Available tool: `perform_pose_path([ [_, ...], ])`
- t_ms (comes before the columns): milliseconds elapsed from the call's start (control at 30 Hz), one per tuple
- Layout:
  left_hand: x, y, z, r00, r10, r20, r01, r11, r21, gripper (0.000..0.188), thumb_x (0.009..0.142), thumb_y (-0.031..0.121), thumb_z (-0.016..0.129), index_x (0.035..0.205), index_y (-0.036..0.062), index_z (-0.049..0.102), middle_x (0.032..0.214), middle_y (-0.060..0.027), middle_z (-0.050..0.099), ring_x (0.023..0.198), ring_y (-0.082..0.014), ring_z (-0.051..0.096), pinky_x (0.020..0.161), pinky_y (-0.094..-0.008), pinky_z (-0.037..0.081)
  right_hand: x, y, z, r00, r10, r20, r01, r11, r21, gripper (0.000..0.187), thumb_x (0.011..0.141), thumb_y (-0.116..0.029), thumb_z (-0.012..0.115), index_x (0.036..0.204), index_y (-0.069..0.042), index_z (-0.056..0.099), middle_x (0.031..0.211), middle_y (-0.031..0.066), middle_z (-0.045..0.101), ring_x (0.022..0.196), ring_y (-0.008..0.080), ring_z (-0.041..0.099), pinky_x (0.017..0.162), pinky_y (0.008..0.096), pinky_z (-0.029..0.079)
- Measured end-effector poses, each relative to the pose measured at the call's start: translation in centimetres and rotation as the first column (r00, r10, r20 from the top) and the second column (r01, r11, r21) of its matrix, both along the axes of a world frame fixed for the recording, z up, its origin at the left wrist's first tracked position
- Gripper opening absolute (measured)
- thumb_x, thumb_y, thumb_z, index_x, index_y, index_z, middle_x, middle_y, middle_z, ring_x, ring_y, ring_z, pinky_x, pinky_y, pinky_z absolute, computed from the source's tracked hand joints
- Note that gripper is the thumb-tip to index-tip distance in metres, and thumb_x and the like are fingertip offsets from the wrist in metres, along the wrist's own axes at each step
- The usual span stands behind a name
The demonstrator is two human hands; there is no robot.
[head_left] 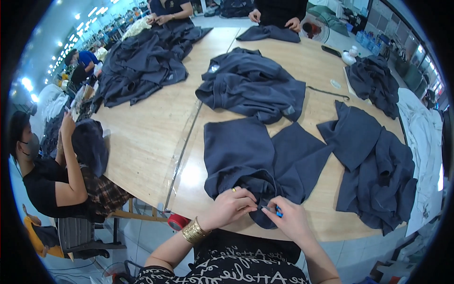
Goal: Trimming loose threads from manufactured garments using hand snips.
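A pair of dark navy shorts (239, 144) lies on the table in front of me, its legs spread away and its gathered waist at the near edge. My left hand (235, 207) is closed, pinching a bit of the waist fabric between thumb and fingers. Close beside it, my right hand (289, 218) is closed around a small blue-handled tool (279, 212) that looks like thread snips. The tool's tip points toward the left fingertips, near the cloth; whether it touches is too small to tell.
Crumpled dark garments lie beyond the shorts (250, 85), to the right (378, 165) and far left (142, 64). A thin dark hooked strip (328, 93) rests on the wooden table (142, 142). Co-workers are at the far side; a masked person (52, 175) sits at left.
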State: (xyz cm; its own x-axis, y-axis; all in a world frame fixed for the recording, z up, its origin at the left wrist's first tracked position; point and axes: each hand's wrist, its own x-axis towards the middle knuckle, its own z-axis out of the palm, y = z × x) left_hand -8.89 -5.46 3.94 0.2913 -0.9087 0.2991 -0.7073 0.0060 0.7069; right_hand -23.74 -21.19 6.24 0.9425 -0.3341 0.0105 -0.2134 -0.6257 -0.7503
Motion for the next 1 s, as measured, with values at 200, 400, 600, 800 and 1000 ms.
perform_pose_path([
  [200,-0.2,-0.1,0.1,0.984,0.065,-0.167,-0.052,0.995,0.083,0.013,0.084,0.014,0.067,0.087,0.002,0.061,0.091,-0.0065,0.063,0.075,-0.0261,0.062,0.067,-0.0324,0.051,-0.6,-0.3,-0.2,1.0,-0.01,-0.003,0.01,1.0,-0.028,0.019,0.08,-0.019,0.07,0.086,-0.008,0.055,0.078,0.0051,0.063,0.067,0.028,0.063,0.057,0.0358,0.048],
  [400,-0.5,0.0,0.0,0.858,0.152,-0.49,-0.076,0.982,0.173,0.013,0.091,0.011,0.061,0.091,-0.0018,0.058,0.102,-0.0093,0.066,0.078,-0.0122,0.063,0.071,-0.0265,0.051,-0.9,0.0,0.2,0.999,-0.02,-0.044,0.014,0.99,-0.141,0.025,0.081,-0.026,0.07,0.091,-0.008,0.056,0.077,0.0075,0.064,0.069,0.0259,0.064,0.06,0.0348,0.046],
  [600,-0.5,0.1,-1.7,0.709,0.141,-0.691,-0.088,0.99,0.112,0.014,0.094,0.012,0.058,0.095,-0.0017,0.057,0.104,-0.0073,0.065,0.079,-0.0069,0.06,0.072,-0.0239,0.05,-1.1,0.3,0.0,0.998,0.035,0.059,-0.019,0.966,-0.259,0.028,0.081,-0.032,0.071,0.089,-0.009,0.058,0.068,0.0061,0.06,0.062,0.023,0.057,0.063,0.0341,0.037],
  [800,-0.1,0.2,-1.9,0.554,0.129,-0.823,-0.093,0.991,0.093,0.012,0.095,0.011,0.055,0.094,-0.001,0.056,0.107,-0.0076,0.059,0.076,-0.0068,0.056,0.071,-0.0227,0.05,-0.2,0.9,0.5,0.992,0.081,0.095,-0.045,0.942,-0.332,0.022,0.082,-0.03,0.069,0.084,-0.009,0.06,0.067,0.0041,0.059,0.062,0.0213,0.056,0.062,0.0344,0.035],
  [1000,0.4,-0.8,-1.7,0.478,0.133,-0.868,-0.066,0.991,0.116,0.014,0.096,0.012,0.054,0.093,-0.0014,0.056,0.11,-0.0085,0.057,0.081,-0.0075,0.056,0.076,-0.0236,0.049,0.0,0.5,-0.3,0.997,0.049,0.064,-0.023,0.933,-0.359,0.023,0.082,-0.03,0.068,0.085,-0.009,0.06,0.07,0.0026,0.06,0.066,0.0191,0.056,0.066,0.0331,0.034],
])
